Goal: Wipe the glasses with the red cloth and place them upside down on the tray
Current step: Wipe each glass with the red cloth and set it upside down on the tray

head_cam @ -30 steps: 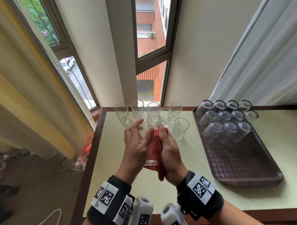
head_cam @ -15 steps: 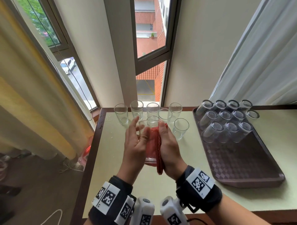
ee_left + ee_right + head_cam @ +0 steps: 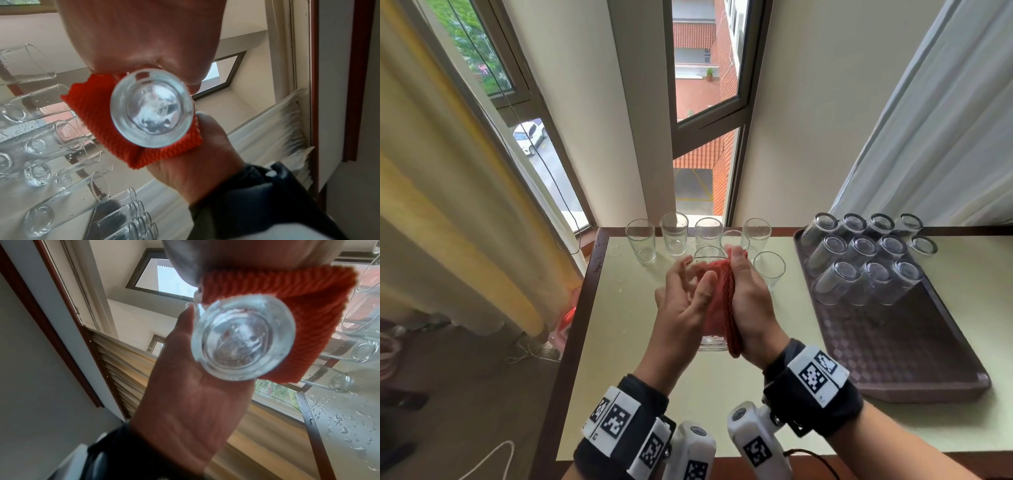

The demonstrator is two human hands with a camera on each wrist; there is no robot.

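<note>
I hold a clear glass (image 3: pixel 711 342) upright above the table, between both hands. My left hand (image 3: pixel 678 308) grips its left side, fingers curled round the wall and thumb on the near side. My right hand (image 3: pixel 748 294) presses the folded red cloth (image 3: pixel 722 291) against the glass's right side, with its fingers wrapped over the cloth. In the left wrist view the thick base of the glass (image 3: pixel 152 108) faces the camera, with the cloth (image 3: pixel 98 113) behind it. The right wrist view shows the same glass base (image 3: pixel 242 339) and cloth (image 3: pixel 287 296).
Several upright wet glasses (image 3: pixel 674 233) stand at the back of the pale green table (image 3: pixel 626 342), near the window. A dark brown tray (image 3: pixel 893 342) on the right holds several upside-down glasses (image 3: pixel 863 250) at its far end. Water drops (image 3: pixel 339 426) lie on the table. Curtains hang on both sides.
My left fingers have shifted round the glass, from straighter to more curled, as it turns against the cloth. Both hands stay at about the same spot above the table.
</note>
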